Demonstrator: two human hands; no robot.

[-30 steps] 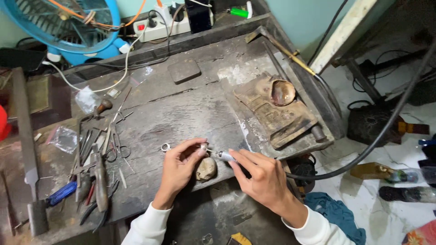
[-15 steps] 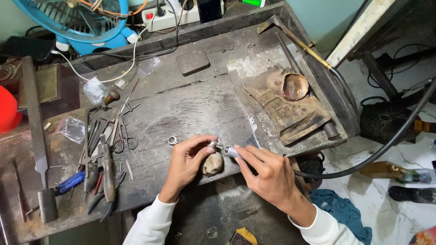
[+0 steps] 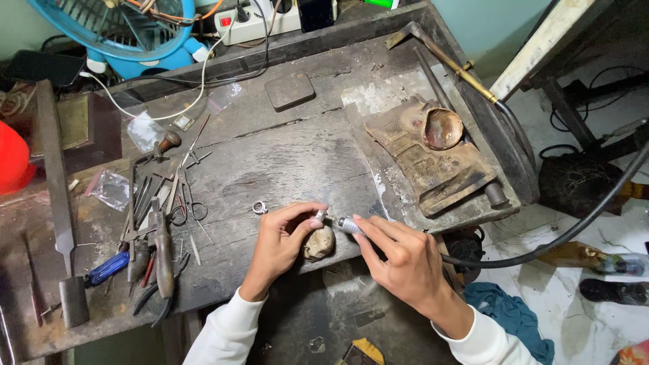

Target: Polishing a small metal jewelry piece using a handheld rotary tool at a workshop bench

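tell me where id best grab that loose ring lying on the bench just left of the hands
Pinch the loose ring across its band from straight above. It seems to lie flat on bare wood of the bench, apart from the left hand and the pile of pliers, so the top is open and a side approach would only push it.

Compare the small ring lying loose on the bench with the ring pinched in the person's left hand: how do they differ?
The loose ring lies on bare wood, touched by nothing; the held ring is pinched in the left hand over a rounded wooden peg. The loose ring sits apart from any tool; the held ring meets the tip of the rotary handpiece in the right hand. Both look small and silvery.
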